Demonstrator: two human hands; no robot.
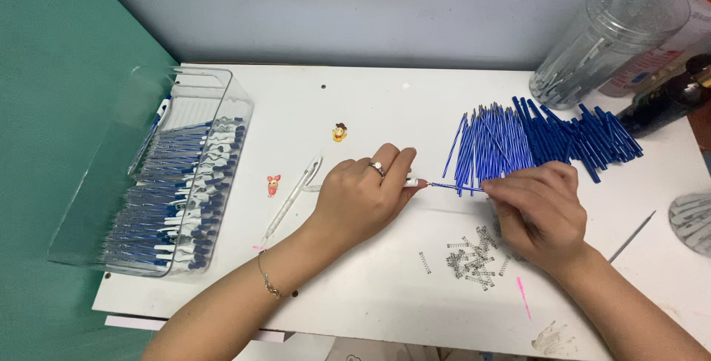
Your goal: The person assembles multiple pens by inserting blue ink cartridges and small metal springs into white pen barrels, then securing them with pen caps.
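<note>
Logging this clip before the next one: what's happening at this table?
A person is putting pens together at a white table. The left hand holds a white pen barrel, while the right hand feeds a thin blue refill into its end. Small metal springs lie below the hands, loose blue refills behind, and finished pens fill a clear plastic box on the left.
</note>
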